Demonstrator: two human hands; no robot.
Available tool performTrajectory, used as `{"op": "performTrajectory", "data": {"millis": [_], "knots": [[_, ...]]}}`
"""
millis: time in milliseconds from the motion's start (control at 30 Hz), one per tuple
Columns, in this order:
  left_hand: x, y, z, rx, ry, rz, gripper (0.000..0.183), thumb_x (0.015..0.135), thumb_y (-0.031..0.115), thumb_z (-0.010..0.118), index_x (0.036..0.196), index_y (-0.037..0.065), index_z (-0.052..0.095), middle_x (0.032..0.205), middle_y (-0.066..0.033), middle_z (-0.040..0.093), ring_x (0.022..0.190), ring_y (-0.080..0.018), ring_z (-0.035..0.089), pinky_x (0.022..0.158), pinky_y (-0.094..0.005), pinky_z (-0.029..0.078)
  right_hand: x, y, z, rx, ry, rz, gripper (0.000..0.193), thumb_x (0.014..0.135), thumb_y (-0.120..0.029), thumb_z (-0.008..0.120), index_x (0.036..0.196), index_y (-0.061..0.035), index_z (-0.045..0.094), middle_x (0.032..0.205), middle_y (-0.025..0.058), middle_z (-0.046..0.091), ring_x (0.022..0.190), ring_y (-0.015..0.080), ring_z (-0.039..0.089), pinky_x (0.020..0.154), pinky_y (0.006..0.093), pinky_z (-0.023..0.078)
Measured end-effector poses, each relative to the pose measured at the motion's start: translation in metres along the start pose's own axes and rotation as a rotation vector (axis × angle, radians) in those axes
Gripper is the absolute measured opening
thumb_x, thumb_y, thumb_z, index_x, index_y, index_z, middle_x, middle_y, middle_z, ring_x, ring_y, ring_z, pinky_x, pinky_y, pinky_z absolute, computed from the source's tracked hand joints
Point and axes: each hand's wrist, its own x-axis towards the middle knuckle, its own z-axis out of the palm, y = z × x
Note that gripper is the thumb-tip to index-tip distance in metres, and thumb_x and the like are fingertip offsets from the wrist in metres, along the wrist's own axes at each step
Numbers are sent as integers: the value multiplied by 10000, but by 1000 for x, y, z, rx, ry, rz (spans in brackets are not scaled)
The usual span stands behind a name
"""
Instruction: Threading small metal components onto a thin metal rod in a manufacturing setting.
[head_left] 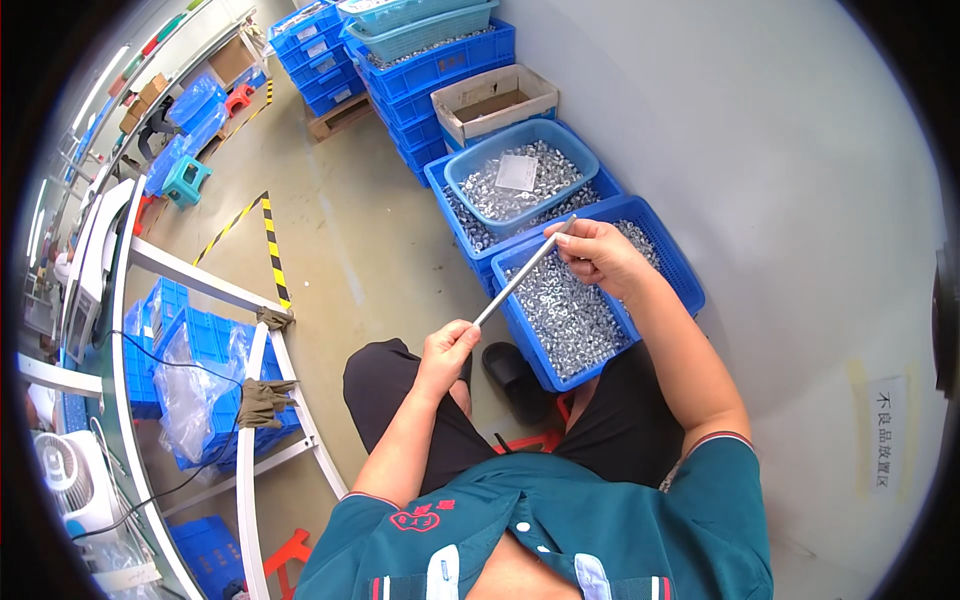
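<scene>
currently both hands are on one thing, a metal rod (515,284), held near the centre of the frame. left hand (447,355): fingers curled closed around the rod's lower end. right hand (598,252): thumb and fingers pinch it near the upper end, a short tip poking out past them. rod is slim, straight, silver-grey, with a light streak along its length; it slants from lower left to upper right, held up off any surface, and overlaps the crates in view.

just beyond the right hand, centre right: blue crate (690,285) full of small shiny metal parts (565,325). above it, a light blue tub (455,185) with more metal pieces and a white slip (516,172) on top, standing in another blue crate. cardboard box (505,122) behind that, then tall stacked crates (440,75) at top centre.

floor (340,225) is plain beige-grey, with black-and-yellow tape (272,240) at upper left. pale wall (780,150) fills the right side, paper sign (885,435) stuck on it at lower right. left side: white frame (248,480) with a grey-brown cloth item (265,403) hung on it, white fan (65,478) at lower left, teal stool (187,180) farther up.
</scene>
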Motion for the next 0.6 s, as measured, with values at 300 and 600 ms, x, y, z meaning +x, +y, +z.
{"op": "performTrajectory", "data": {"millis": [300, 600], "knots": [[1, 4, -2, -38, 15, -17, 160, 880, 153, 583, 830, 3, 607, 698, 52, 511, 640, -29, 424, 564, -181, 341, -3, -9, -9, 272, 170, 16, 153, 887, -90, 492, 987, 24, 509, 764, 90, 538, 453, 58, 392, 348, 172, 273], [0, -1, -7, 10, -21, 5, 162, 879, 165, 581, 838, 11, 611, 716, 39, 536, 654, -41, 460, 598, -196, 385, 1, -7, -20, 358, 65, -37, 193, 894, -248, 557, 906, -56, 533, 664, 9, 504, 441, 31, 380, 348, 154, 246]]}}
